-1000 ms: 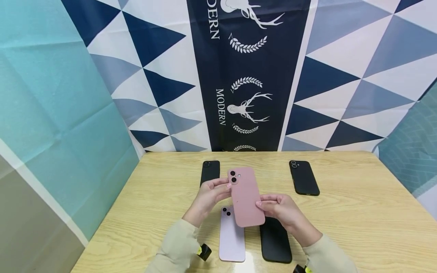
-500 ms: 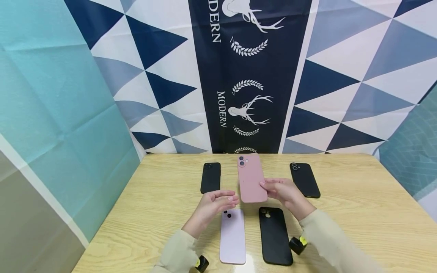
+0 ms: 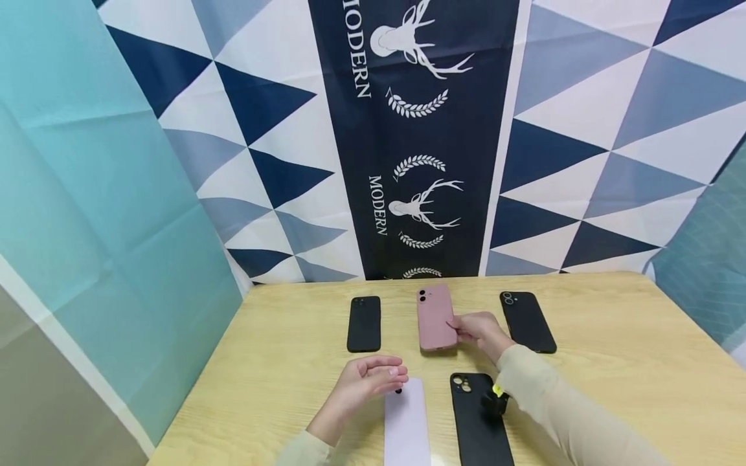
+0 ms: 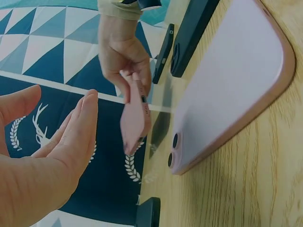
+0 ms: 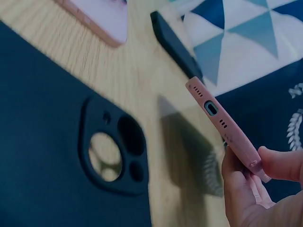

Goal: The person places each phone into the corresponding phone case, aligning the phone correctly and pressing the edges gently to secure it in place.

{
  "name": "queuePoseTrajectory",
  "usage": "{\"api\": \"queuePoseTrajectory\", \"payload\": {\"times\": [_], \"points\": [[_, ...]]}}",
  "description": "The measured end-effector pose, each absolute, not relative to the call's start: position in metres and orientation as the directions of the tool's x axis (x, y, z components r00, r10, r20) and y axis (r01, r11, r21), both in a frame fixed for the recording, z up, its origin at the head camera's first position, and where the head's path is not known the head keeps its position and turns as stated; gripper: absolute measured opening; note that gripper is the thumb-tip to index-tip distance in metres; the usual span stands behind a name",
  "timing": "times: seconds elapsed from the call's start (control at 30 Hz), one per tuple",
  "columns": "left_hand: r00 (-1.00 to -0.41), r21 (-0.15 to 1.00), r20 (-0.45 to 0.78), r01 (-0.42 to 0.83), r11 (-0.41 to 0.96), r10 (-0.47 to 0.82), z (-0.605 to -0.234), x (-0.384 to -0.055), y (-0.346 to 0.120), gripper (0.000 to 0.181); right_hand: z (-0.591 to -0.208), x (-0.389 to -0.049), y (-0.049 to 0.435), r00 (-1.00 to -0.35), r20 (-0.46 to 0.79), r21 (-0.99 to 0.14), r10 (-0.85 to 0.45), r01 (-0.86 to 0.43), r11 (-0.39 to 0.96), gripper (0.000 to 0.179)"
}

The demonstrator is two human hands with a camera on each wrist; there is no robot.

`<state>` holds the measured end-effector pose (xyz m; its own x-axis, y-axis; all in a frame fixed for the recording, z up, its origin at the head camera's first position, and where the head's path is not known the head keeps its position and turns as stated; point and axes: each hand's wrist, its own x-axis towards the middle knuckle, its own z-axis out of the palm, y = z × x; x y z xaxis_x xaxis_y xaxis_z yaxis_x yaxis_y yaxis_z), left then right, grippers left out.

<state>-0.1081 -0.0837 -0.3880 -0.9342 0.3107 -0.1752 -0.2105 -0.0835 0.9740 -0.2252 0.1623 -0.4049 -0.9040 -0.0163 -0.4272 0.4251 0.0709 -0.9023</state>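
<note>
The pink phone (image 3: 432, 318) has passed from both hands to the right hand (image 3: 480, 331) alone, which pinches its edge and has carried it farther out, between the left black phone (image 3: 364, 325) and right black phone (image 3: 528, 323). It hangs just above the table (image 3: 256, 388), so it seems not yet set down; the left hand (image 3: 362, 383), released, hovers over the lilac phone (image 3: 406, 424) with fingers extended.

Held phone (image 3: 434, 316): dusty pink. Near-left phone (image 3: 406, 424): pale lilac, pink edge. Near-right case (image 3: 478, 437), back-left slab (image 3: 364, 327), back-right slab (image 3: 527, 323): black. Sleeves (image 3: 562, 401): cream. Worktop (image 3: 262, 375): pale yellow wood grain. Backdrop (image 3: 553, 152): navy, grey-blue, white triangles; near-black band (image 3: 478, 139), white stags (image 3: 386, 40), wreaths (image 3: 416, 109), lettering (image 3: 361, 61). Side cloth (image 3: 116, 194): turquoise.
</note>
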Motion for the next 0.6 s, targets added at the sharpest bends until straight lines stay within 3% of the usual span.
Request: {"api": "queuePoseTrajectory", "payload": {"times": [0.33,0.6], "points": [[-0.922,0.980,-0.163,-0.193,-0.052,0.350,-0.396,-0.100,-0.080,0.043,-0.426,-0.232,0.161,-0.895,-0.447,-0.891,0.008,0.445,0.093,0.038],[-0.961,0.973,-0.122,-0.165,-0.160,0.248,-0.393,-0.111,-0.074,0.043,-0.416,-0.240,0.168,-0.890,-0.456,-0.867,0.003,0.445,0.227,0.037]]}}
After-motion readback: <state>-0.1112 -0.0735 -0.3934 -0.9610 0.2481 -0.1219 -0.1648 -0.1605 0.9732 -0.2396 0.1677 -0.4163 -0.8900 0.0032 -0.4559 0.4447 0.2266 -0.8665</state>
